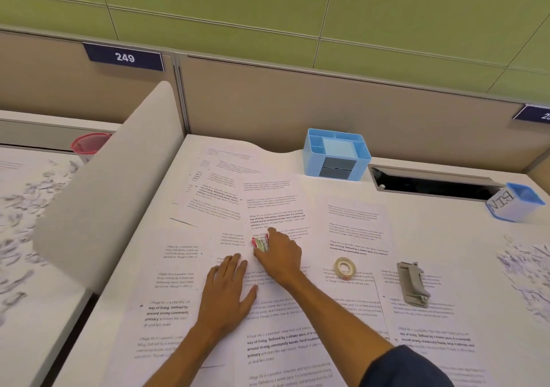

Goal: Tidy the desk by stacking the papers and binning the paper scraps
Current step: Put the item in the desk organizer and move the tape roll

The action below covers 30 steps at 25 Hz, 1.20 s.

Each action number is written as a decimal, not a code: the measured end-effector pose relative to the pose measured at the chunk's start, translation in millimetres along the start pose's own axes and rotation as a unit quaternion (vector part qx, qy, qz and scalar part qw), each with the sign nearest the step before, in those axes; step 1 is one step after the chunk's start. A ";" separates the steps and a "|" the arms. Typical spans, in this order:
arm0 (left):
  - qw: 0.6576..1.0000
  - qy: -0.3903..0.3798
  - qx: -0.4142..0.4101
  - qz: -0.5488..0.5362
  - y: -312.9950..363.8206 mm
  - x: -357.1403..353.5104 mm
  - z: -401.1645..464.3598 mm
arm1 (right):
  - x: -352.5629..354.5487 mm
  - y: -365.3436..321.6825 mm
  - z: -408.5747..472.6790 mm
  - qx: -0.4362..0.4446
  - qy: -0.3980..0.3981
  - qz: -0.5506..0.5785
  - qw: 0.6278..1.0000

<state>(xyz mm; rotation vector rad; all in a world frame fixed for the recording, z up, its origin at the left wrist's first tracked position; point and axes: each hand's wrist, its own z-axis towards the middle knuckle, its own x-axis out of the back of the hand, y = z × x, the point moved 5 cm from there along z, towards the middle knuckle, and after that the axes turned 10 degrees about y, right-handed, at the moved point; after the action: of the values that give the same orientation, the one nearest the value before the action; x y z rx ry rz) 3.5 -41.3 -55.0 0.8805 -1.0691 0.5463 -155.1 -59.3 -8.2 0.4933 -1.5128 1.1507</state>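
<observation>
Printed papers (285,348) lay nearest the camera, overlapping one another across the white desk (464,238) and covering most of it. On them rested the left hand (226,291), palm down, its fingers (229,264) straight and spread flat against a sheet, gripping nothing. Just beyond those fingertips and a little to their right sat the right hand (279,255), reached further forward, a dark sleeve (407,368) showing at its upper arm. Its fingers were curled down onto a small red, white and green item (260,243), touching it at the tips; whether they pinched it or only pressed on it could not be told, and what the item was could not be made out.

To the right of the right hand's fingers, apart from them, a roll of clear tape (345,267) stood on the sheets, and further right lay a grey stapler-like tool (412,285). Well beyond that, at the desk's right edge, paper scraps (526,270) were scattered in a loose heap. Far ahead and right of the fingers, a blue cup labelled BIN (515,202) stood near a cable slot (431,181). Straight ahead of the fingers, by the partition, sat a blue desk organiser (336,154).

Left of the left hand's fingers, past a curved grey divider (104,193), a neighbouring desk held more shreds (26,208) and a red mesh cup (89,145).
</observation>
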 end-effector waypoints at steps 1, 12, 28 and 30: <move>1.000 0.004 -0.003 -0.001 0.4 0.2 1.2 | -0.9 1.1 1.0 -0.002 0.000 0.011 1.000; 1.000 0.010 -0.006 0.020 15.8 -8.6 58.7 | 42.3 54.3 21.6 -0.126 -0.004 0.401 0.907; 0.999 0.001 -0.019 0.028 17.4 -48.3 138.7 | 64.2 125.0 121.5 -0.247 -0.022 0.590 0.768; 0.999 0.009 -0.019 0.025 16.1 -49.0 139.0 | 69.8 133.7 141.1 -0.257 0.011 0.561 0.787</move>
<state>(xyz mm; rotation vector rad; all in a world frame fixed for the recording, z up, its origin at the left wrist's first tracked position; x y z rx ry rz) -100.2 -146.7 -65.6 0.8167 -1.0847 0.5722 -355.6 -102.4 16.2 -0.9455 -2.0433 1.4700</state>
